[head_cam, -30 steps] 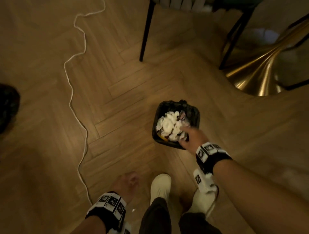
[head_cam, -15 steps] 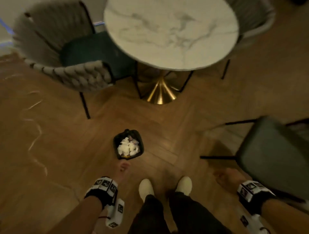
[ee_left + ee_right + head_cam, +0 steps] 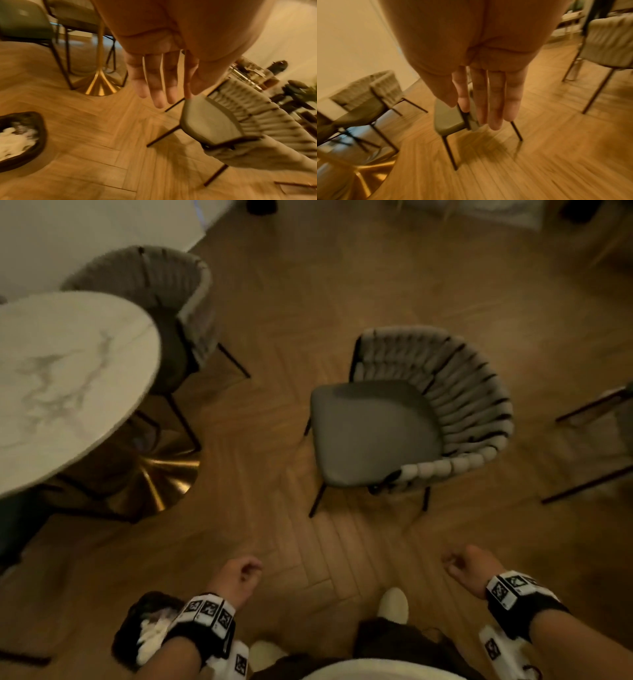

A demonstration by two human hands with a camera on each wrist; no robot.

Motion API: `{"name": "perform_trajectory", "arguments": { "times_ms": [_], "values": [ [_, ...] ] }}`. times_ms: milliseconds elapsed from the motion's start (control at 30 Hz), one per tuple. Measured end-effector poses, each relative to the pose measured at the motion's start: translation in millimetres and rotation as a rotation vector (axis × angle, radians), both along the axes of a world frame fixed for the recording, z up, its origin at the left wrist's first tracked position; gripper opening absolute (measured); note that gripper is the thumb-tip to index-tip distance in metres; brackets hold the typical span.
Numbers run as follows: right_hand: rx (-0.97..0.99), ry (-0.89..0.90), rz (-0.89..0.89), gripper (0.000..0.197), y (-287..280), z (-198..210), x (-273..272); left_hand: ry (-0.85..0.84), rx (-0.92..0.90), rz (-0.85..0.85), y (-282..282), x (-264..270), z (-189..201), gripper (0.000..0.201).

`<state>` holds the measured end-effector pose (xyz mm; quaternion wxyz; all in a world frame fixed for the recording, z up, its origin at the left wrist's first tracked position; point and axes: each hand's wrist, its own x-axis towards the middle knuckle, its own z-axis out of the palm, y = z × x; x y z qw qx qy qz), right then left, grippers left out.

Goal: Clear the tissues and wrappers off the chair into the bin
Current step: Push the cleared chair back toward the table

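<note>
The chair (image 3: 373,433) with a grey seat and woven grey back stands ahead of me on the wood floor; I see nothing lying on its seat. It also shows in the wrist views as the chair (image 3: 211,123) and the chair (image 3: 448,119). The black-lined bin (image 3: 137,631) sits at my lower left, half hidden by my left wrist, with white tissues (image 3: 150,635) in it; the bin (image 3: 22,138) holds the same tissues (image 3: 15,140). My left hand (image 3: 239,573) and right hand (image 3: 466,566) hang in front of me, fingers relaxed, holding nothing.
A round marble table (image 3: 61,385) on a gold pedestal base (image 3: 161,477) stands to the left, with a second woven chair (image 3: 164,289) behind it. Dark legs of another chair (image 3: 589,446) show at the right edge. My white slipper (image 3: 394,604) is below.
My right hand has come away from the bin. I have stood up and turned right, so the bin has slid to my lower left and the grey chair now faces me.
</note>
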<state>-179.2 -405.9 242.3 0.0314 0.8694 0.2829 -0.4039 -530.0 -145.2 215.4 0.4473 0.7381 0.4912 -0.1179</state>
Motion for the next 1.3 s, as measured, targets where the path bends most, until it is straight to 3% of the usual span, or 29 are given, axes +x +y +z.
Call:
{"name": "perform_trajectory", "arguments": {
  "times_ms": [67, 300, 533, 800, 933, 1100, 1233, 1300],
  "values": [
    [-0.014, 0.010, -0.089, 0.010, -42.1, -8.7, 38.9, -0.006, -0.004, -0.071, -16.2, 65.4, 4.8, 0.017],
    [-0.046, 0.046, -0.224, 0.005, -129.8, -21.1, 151.0, -0.071, -0.039, -0.303, -74.3, 278.5, 10.3, 0.028],
    [-0.019, -0.015, -0.151, 0.011, -110.0, 1.9, 245.5, -0.221, -0.009, -0.367, -100.1, 431.3, 25.3, 0.013],
    [0.091, -0.094, -0.123, 0.014, -67.2, 26.5, 360.4, -0.274, 0.004, -0.369, -81.8, 538.2, 29.7, 0.014],
    [0.042, -0.078, 0.100, 0.023, -27.1, 31.5, 428.0, -0.226, -0.037, -0.376, -85.1, 576.9, 14.4, 0.015],
    [0.006, -0.125, 0.551, 0.036, 59.4, 13.9, 557.0, -0.129, -0.032, -0.178, -116.2, 640.7, -22.2, 0.030],
    [0.111, -0.224, 1.060, 0.081, 146.9, -11.5, 645.9, -0.002, -0.105, -0.022, -145.4, 714.8, -54.0, 0.067],
    [0.111, -0.278, 1.306, 0.094, 184.0, -32.4, 672.3, 0.074, -0.133, -0.003, -149.8, 750.9, -64.5, 0.077]
  ]
}}
